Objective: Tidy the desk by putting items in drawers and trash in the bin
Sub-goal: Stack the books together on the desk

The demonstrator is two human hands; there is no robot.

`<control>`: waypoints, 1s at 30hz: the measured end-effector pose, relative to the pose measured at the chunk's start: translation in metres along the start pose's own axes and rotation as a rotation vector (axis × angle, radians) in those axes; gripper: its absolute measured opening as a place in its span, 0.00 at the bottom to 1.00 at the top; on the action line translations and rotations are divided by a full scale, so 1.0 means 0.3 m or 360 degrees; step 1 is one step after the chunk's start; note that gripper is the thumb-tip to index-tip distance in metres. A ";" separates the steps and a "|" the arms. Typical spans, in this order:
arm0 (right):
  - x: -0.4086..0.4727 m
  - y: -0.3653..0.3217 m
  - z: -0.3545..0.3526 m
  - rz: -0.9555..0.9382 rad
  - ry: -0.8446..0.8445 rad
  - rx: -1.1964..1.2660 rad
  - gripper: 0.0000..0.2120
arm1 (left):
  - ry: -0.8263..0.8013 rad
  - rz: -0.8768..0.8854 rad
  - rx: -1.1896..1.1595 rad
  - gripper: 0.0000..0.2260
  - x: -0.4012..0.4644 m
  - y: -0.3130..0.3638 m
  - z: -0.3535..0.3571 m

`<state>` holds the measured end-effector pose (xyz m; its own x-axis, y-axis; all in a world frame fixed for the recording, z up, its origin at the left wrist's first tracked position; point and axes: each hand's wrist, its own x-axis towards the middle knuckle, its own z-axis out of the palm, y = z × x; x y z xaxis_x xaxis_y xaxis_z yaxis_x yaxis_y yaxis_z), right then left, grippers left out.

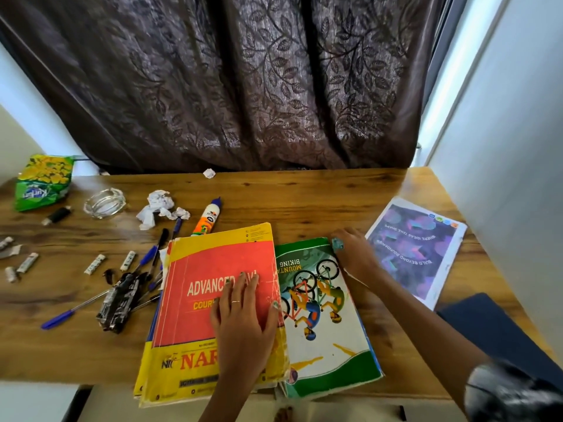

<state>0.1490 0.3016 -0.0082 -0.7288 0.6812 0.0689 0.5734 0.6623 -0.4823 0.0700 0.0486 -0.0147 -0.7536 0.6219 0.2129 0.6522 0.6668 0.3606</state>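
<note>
Flat on the red and yellow Java book (213, 300), my left hand (243, 318) presses down with fingers straight, gripping nothing. Over at the far top corner of the mountain biking book (323, 315), my right hand (353, 254) rests with fingers bent over the edge; whether it truly grips the cover I cannot tell. Both books lie side by side, touching, at the near edge of the desk (304, 193), hanging slightly over it.

I judge I am gathering the books for a drawer. Next I should square them into one stack and lift with both hands. Crumpled paper (158, 205), pens (58, 318), a glue bottle (208, 219) and a green wrapper (42, 184) wait to the left, not yet sorted.
</note>
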 end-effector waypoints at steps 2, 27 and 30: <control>0.016 0.003 0.013 -0.0054 -0.0022 -0.0061 0.14 | 0.0000 -0.0008 0.0002 0.29 0.004 -0.003 0.000; 0.266 -0.071 0.079 0.0681 -0.0242 0.0361 0.09 | -0.0092 0.0006 -0.0012 0.27 0.019 -0.017 0.022; 0.263 -0.137 0.067 0.0600 -0.0416 0.0909 0.17 | -0.0081 0.0030 -0.0016 0.27 0.021 -0.015 0.021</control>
<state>0.0603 0.3219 -0.0004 -0.6268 0.6868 -0.3680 0.5706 0.0829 -0.8170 0.0629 0.0521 -0.0207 -0.7360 0.6545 0.1730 0.6650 0.6510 0.3660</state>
